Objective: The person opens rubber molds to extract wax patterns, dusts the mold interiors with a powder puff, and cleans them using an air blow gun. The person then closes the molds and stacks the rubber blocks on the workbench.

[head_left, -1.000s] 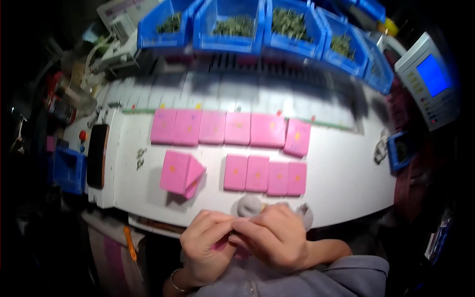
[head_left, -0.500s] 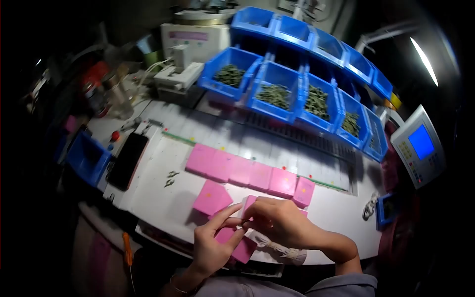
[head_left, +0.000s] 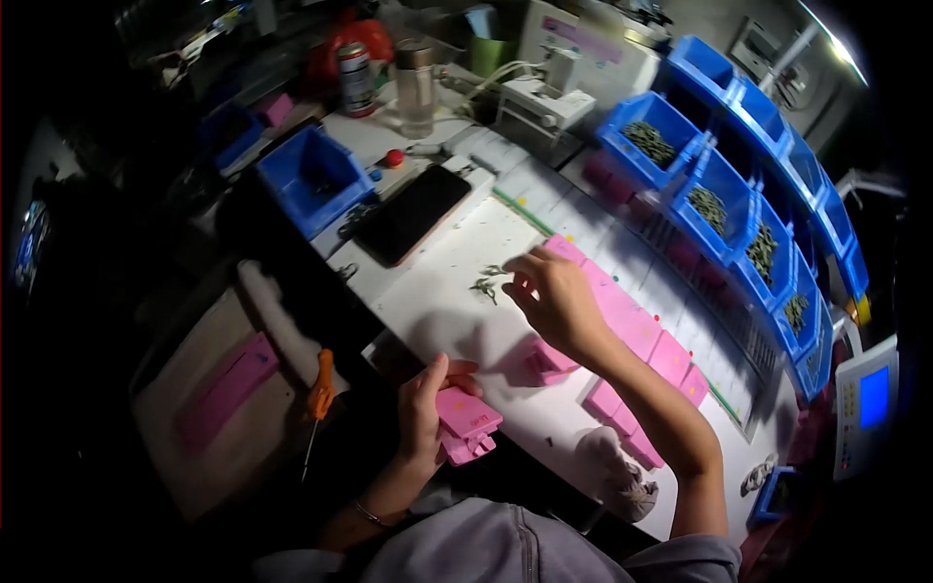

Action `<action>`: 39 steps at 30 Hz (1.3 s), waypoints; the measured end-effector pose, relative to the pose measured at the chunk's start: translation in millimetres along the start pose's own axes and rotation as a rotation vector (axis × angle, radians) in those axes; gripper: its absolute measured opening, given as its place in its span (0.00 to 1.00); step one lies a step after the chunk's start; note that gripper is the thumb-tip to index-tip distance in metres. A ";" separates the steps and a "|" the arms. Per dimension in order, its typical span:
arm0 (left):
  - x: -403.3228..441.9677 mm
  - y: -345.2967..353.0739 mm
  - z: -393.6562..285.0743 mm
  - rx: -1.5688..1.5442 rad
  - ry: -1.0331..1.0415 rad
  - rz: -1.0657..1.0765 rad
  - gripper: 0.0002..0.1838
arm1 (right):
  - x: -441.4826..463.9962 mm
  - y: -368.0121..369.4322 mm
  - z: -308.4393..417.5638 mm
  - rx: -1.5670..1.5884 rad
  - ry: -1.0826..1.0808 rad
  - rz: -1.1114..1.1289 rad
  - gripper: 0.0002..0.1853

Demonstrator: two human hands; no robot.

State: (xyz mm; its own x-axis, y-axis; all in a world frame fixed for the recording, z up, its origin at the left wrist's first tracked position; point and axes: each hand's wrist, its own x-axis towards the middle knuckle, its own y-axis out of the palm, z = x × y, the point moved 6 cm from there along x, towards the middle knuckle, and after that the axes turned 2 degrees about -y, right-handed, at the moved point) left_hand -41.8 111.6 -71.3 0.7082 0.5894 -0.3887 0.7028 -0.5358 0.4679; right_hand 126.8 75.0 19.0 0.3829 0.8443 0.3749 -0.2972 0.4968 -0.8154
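Observation:
My left hand [head_left: 425,418] is closed around a small pink block [head_left: 468,413] above the table's front edge. That block has a flat top with a dark red mark and a notched lower part. Over the table, my right hand [head_left: 549,296] has its fingers curled and its thumb and forefinger apart. Its fingertips are right beside small grey-green leafy pieces [head_left: 484,288] on the white surface. Under my right forearm another pink block [head_left: 552,361] stands, and a row of pink blocks [head_left: 622,311] runs behind it.
Blue bins [head_left: 714,209] with grey-green pieces stand in tiers at the back right. A black phone [head_left: 413,216] and a blue bin [head_left: 313,185] lie to the left. An orange-handled screwdriver [head_left: 322,384] is at lower left. A whitish cloth bundle [head_left: 617,471] sits near the front edge.
The view has turned left. My hands were together at a pink block; now they are apart. My right hand has moved to the leafy pieces, while my left hand holds the block.

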 end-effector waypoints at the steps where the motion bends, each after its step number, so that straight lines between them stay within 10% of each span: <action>1: -1.9 -9.3 3.5 -0.104 -0.053 -0.019 0.25 | -2.9 -0.4 16.1 0.067 0.012 0.102 0.09; 5: -5.2 -22.5 3.4 -0.564 -0.229 0.090 0.32 | -32.7 5.9 107.4 0.478 -0.339 0.401 0.16; 10: -44.2 -21.3 -51.0 -0.232 0.030 0.277 0.46 | -20.4 13.1 142.0 0.517 -0.391 0.341 0.14; 14: -81.1 -33.8 -93.8 0.117 0.450 0.300 0.40 | -19.3 52.5 160.3 1.409 0.377 0.653 0.23; 18: -93.9 -61.2 -97.9 0.052 0.433 0.347 0.43 | -32.3 124.1 186.5 1.667 0.905 0.729 0.25; 21: -94.5 -101.1 -84.9 -0.145 0.329 0.112 0.38 | -35.6 173.7 197.2 1.896 0.663 1.005 0.25; 22: -94.3 -113.6 -81.3 -0.218 0.273 0.024 0.37 | -29.9 174.1 200.9 1.591 0.732 0.999 0.25; 25: -94.4 -158.5 -95.2 -0.169 0.341 -0.242 0.35 | 8.2 188.1 172.7 0.705 -0.319 0.479 0.18; 30: -66.0 -227.0 -99.7 -0.106 0.454 -0.444 0.30 | -26.9 240.9 143.0 0.071 -0.689 0.599 0.24; 39: -9.1 -331.0 -123.0 0.035 0.593 -0.462 0.26 | 39.0 223.3 197.0 0.967 -0.455 0.501 0.16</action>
State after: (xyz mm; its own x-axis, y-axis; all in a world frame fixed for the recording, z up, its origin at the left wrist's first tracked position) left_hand -289.2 357.9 -125.0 0.1926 0.9804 -0.0418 0.9282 -0.1682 0.3318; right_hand -96.9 258.3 -61.5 -0.2541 0.8849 0.3903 -0.9396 -0.1301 -0.3167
